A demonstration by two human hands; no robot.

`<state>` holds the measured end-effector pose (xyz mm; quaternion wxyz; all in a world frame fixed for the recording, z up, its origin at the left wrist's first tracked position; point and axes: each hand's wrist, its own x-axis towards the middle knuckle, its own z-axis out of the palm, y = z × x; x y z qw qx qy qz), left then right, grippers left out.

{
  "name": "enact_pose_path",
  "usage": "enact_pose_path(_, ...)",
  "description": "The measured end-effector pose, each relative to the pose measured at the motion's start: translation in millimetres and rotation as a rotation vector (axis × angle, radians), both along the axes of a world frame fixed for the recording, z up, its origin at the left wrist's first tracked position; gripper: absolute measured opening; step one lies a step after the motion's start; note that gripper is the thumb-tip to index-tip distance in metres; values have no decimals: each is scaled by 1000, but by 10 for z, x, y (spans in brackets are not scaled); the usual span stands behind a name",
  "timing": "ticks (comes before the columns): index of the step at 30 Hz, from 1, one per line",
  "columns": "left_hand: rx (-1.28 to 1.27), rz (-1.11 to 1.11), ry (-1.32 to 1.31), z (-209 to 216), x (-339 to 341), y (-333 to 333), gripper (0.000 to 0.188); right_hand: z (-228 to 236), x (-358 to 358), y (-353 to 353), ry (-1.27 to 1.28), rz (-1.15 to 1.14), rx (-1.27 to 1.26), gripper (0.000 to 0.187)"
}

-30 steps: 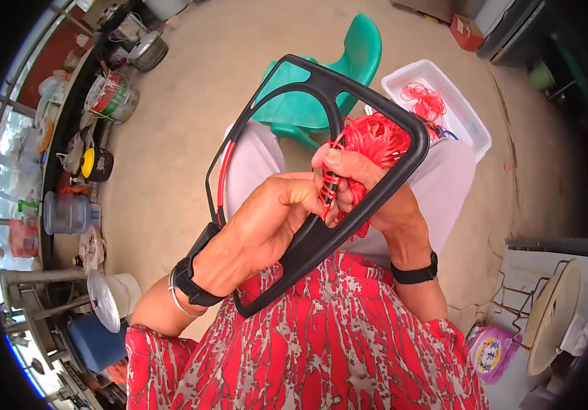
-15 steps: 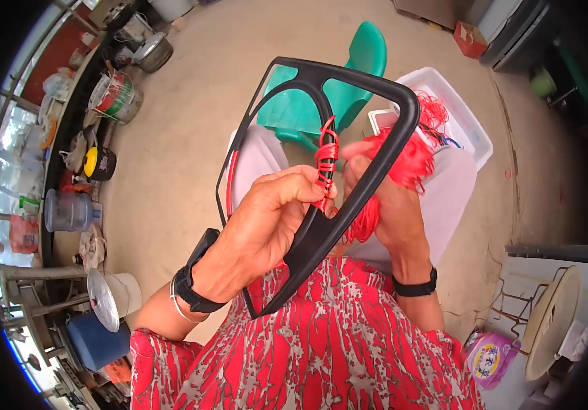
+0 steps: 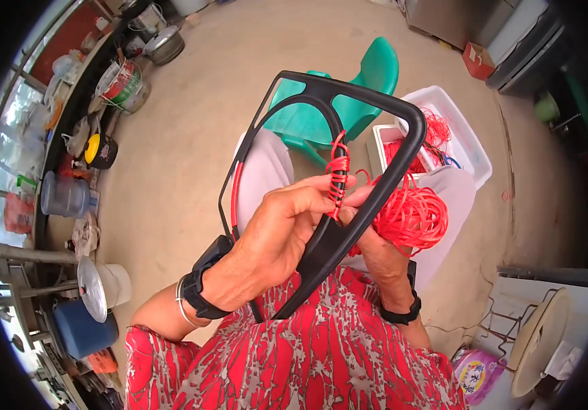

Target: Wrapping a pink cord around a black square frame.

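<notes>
A black frame (image 3: 415, 130) with a curved inner bar stands tilted over my lap. Red cord (image 3: 338, 167) is wound in several turns round that bar, and a red strip lies along the frame's left side. My left hand (image 3: 263, 236) pinches the bar at the lower end of the windings. Close against it, my right hand (image 3: 384, 263) reaches behind the frame's right side, its fingertips closed at the cord by the bar. A loose bundle of red cord (image 3: 417, 217) hangs at the right hand, covering part of it; the exact grip is partly hidden.
A green plastic chair (image 3: 369, 102) stands just beyond the frame. To its right, a white tub (image 3: 475, 147) holds more red cord and a smaller white box (image 3: 378, 147). Pots, buckets and a water bottle (image 3: 65, 195) line the left side. A round lid (image 3: 540, 342) stands at lower right.
My right hand has come down and in from beyond the bar to meet the left fingers. The cord bundle, blurred before, now hangs at its right. The frame has shifted slightly down in view.
</notes>
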<state>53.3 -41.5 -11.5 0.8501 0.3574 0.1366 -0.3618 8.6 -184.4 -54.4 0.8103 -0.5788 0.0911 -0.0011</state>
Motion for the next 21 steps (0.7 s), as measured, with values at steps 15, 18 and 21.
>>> enact_pose_path(15,45,-108,-20,-109,-25,-13,49,-207,-11,-28,-370,-83,-415,14)
enact_pose_path(18,57,-78,-41,-101,-41,-53,47,-246,-21,-127,-416,80,-451,26)
enact_pose_path(21,42,-106,-60,-118,-42,-42,46,-230,-47,-144,-461,84,-431,33)
